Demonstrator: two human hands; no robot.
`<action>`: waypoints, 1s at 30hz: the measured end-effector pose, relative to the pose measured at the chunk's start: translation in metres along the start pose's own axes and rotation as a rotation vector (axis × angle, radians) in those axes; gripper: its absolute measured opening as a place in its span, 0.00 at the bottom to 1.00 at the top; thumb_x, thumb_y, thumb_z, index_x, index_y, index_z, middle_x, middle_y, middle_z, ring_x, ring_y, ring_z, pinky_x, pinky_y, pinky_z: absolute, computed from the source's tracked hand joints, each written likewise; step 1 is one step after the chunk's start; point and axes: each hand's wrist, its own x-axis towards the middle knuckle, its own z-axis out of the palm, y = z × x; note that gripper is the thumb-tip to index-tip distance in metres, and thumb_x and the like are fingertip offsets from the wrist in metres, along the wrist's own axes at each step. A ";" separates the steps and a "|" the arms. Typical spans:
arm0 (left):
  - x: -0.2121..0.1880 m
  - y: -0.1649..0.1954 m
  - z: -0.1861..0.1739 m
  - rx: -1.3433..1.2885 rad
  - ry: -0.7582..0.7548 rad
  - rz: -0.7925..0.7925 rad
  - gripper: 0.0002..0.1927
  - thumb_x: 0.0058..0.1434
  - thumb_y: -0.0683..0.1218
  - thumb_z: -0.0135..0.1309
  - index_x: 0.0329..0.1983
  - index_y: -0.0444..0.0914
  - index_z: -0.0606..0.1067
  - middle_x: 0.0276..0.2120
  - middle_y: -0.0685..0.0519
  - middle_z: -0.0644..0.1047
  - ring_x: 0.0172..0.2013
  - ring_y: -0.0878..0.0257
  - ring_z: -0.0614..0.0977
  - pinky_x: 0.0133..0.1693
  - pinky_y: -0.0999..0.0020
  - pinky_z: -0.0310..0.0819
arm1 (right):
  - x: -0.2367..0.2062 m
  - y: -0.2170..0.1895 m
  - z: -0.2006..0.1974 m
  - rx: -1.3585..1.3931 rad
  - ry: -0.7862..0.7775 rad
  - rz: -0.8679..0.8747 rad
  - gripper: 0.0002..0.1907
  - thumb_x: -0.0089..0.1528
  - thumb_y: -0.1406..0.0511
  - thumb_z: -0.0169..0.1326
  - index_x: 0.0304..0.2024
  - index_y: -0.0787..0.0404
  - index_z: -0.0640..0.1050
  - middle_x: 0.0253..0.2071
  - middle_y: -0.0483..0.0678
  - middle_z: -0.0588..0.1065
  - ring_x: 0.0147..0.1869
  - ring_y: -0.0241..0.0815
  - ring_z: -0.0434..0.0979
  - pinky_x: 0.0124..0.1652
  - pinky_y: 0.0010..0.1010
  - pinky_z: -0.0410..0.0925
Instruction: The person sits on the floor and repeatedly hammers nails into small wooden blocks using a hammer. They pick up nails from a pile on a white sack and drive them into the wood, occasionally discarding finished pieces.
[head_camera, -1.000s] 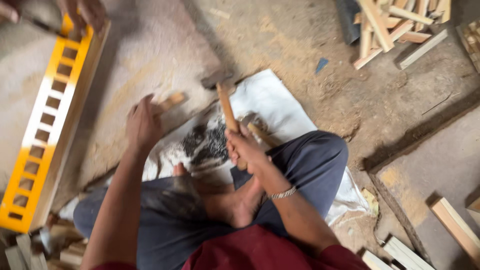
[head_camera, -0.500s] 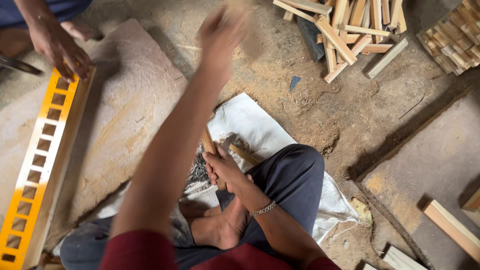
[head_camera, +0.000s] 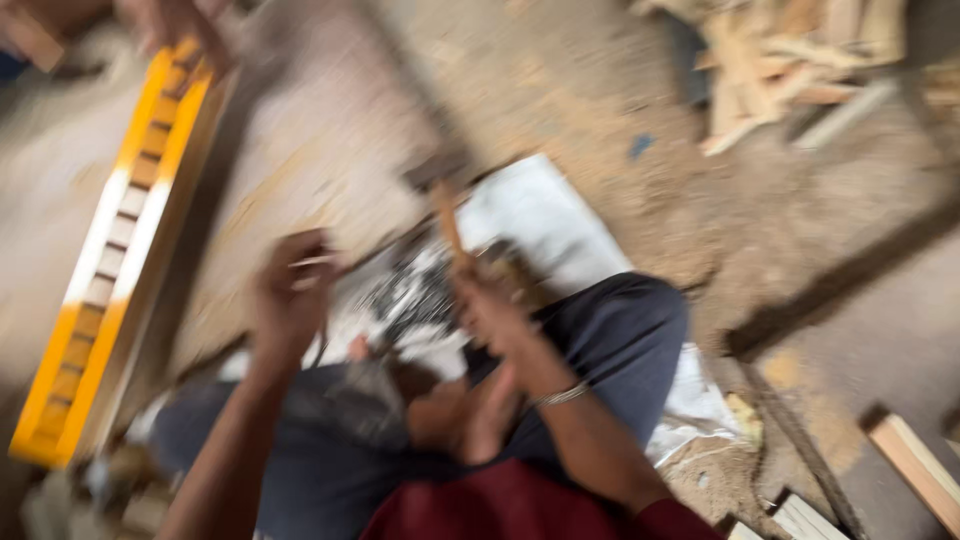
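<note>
Far left of my hands lies a yellow frame (head_camera: 105, 255). My left hand (head_camera: 290, 290) looks curled, its grip too blurred to tell. My right hand (head_camera: 490, 305) grips an upright wooden stick (head_camera: 447, 220) over white cloth (head_camera: 540, 225).

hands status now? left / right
Left hand: fingers curled, something thin in it; too blurred to name it.
Right hand: closed around a wooden stick that points up from the fist.

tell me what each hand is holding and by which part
The right hand grips a thin wooden stick by its lower end. The left hand looks closed, but blur hides what it holds, if anything.
</note>
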 end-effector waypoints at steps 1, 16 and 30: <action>-0.028 -0.015 -0.042 0.053 0.146 -0.079 0.15 0.66 0.40 0.56 0.56 0.36 0.76 0.48 0.51 0.81 0.48 0.61 0.84 0.50 0.65 0.81 | 0.008 0.004 -0.003 -0.026 0.001 0.039 0.07 0.66 0.56 0.55 0.44 0.46 0.74 0.22 0.37 0.67 0.17 0.29 0.62 0.16 0.23 0.59; -0.354 -0.185 -0.291 0.635 0.636 -1.035 0.26 0.64 0.60 0.65 0.47 0.33 0.76 0.38 0.47 0.82 0.37 0.56 0.84 0.42 0.58 0.80 | 0.004 0.008 0.026 -0.097 -0.158 -0.151 0.09 0.81 0.57 0.48 0.58 0.48 0.65 0.35 0.43 0.65 0.29 0.31 0.62 0.29 0.23 0.62; -0.333 -0.093 -0.290 0.178 0.835 -0.488 0.04 0.70 0.40 0.54 0.45 0.37 0.79 0.36 0.50 0.82 0.34 0.65 0.82 0.40 0.67 0.80 | 0.002 0.011 0.022 -0.084 -0.147 -0.132 0.10 0.79 0.58 0.47 0.62 0.45 0.65 0.34 0.42 0.65 0.27 0.30 0.61 0.28 0.22 0.61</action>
